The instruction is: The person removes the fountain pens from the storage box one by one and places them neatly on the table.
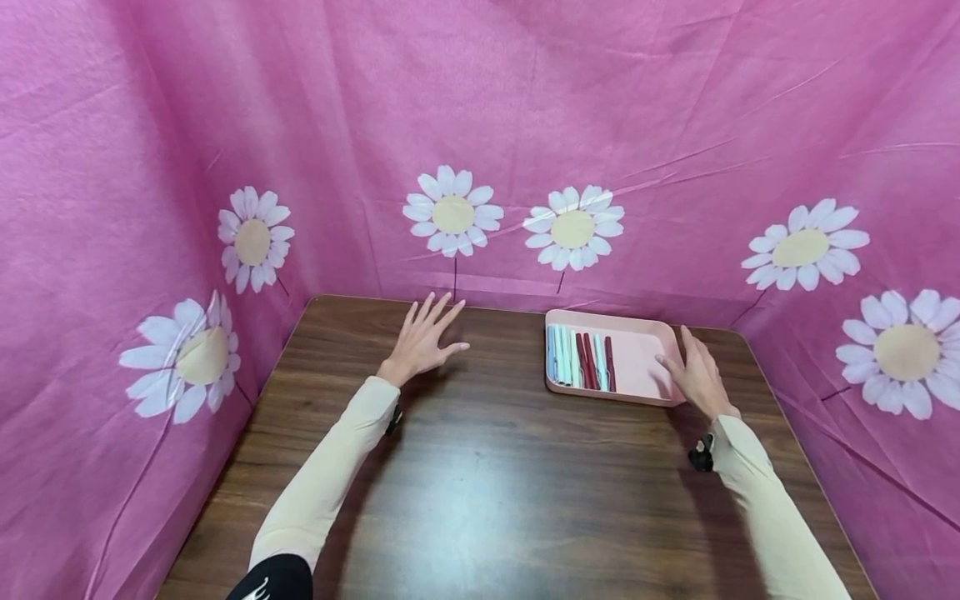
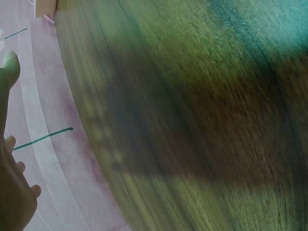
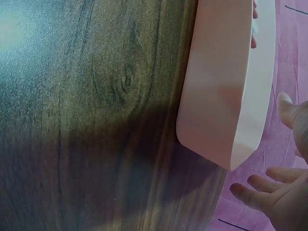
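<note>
Tray (image 1: pixel 645 358) sits far side of table (image 1: pixel 480 483), right of centre; pens (image 1: pixel 588 361) line its left half. Right hand (image 1: pixel 699 375) at tray's right end, left hand (image 1: pixel 420 342) well left. Curtain (image 1: pixel 480 83) hangs behind.

A pink curtain (image 1: pixel 495 100) printed with white daisies (image 1: pixel 452 214) hangs behind and beside a brown wood-grain table (image 1: pixel 570 475).

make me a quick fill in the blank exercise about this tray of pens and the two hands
In the head view, the pens lie toward the ____ end of the pink tray.
There, the right hand is nearest its ____ end.
The left hand holds ____.
The daisies on the pink fabric have ____ petals.

Missing words: left; right; nothing; white
</note>
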